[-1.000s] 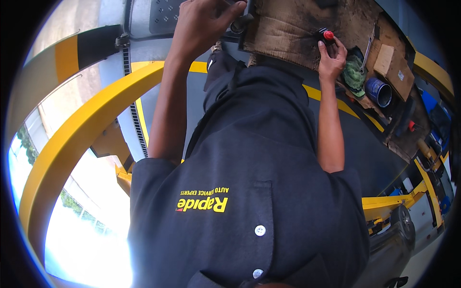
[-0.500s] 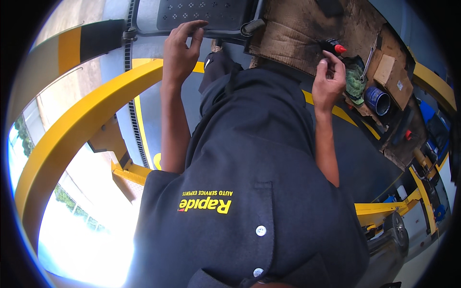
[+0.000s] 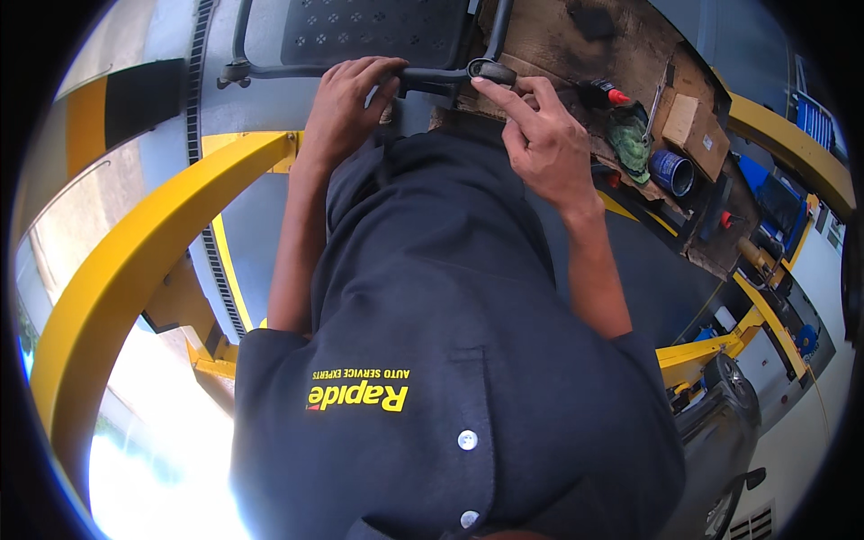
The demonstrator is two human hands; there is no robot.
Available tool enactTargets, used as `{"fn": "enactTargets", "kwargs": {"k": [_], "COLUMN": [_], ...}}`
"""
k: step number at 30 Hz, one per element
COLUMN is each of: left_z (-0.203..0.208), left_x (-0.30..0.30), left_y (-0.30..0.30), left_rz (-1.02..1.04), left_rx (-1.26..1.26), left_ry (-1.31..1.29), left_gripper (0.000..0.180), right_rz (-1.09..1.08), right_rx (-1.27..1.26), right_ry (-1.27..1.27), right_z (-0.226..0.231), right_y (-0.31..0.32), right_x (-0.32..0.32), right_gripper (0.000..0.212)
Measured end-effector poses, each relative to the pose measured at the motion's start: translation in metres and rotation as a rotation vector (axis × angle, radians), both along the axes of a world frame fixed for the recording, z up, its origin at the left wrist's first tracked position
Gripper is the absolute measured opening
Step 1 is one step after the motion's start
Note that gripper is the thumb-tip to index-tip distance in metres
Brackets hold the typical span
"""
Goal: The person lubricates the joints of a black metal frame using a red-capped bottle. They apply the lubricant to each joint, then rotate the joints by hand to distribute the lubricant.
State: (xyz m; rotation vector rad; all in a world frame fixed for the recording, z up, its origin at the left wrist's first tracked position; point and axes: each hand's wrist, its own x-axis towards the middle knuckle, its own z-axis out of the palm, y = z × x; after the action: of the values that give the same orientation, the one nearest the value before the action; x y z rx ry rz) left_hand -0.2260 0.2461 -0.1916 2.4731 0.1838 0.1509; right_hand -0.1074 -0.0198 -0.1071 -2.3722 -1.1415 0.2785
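Note:
A dark tubular metal frame (image 3: pixel 288 72) with a perforated dark panel (image 3: pixel 369 36) stands at the top of the view. My left hand (image 3: pixel 353 103) has its fingers wrapped over the frame's near bar, with the thumb below. A round, wheel-like piece (image 3: pixel 492 71) sits at the bar's right corner. My right hand (image 3: pixel 549 135) touches it with an outstretched index finger; the thumb stands apart and the other fingers are partly bent. Nothing is held in that hand. To its right lie a red-capped black bottle (image 3: pixel 601 93) and a crumpled green cloth (image 3: pixel 629 144).
A stained cardboard-covered surface (image 3: pixel 540 36) carries a blue can (image 3: pixel 671 173), a cardboard box (image 3: pixel 695 133) and a metal wrench-like tool (image 3: pixel 660 94). Yellow curved beams (image 3: pixel 144 211) rise on the left. A dark car (image 3: pixel 711 432) stands at lower right.
My right hand has moved left from beside the bottle to the round piece at the frame's corner. My left hand has closed over the bar.

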Motion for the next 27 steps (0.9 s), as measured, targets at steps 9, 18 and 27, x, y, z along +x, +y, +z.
{"fn": "enactTargets", "kwargs": {"k": [9, 18, 27], "left_z": [-0.003, -0.014, -0.016], "left_x": [0.006, 0.013, 0.014], "left_y": [0.016, 0.028, 0.029], "left_rz": [-0.104, -0.181, -0.195], "left_rx": [-0.09, -0.098, -0.091], "left_ry": [0.04, -0.094, -0.099], "left_gripper": [0.028, 0.023, 0.023], "right_rz": [-0.305, -0.357, -0.375], "right_rx": [-0.172, -0.239, -0.243], "right_ry": [0.042, -0.123, 0.155], "right_z": [0.009, 0.021, 0.037], "right_y": [0.011, 0.059, 0.059], "right_x": [-0.019, -0.029, -0.031], "right_gripper": [0.034, 0.046, 0.047]}}
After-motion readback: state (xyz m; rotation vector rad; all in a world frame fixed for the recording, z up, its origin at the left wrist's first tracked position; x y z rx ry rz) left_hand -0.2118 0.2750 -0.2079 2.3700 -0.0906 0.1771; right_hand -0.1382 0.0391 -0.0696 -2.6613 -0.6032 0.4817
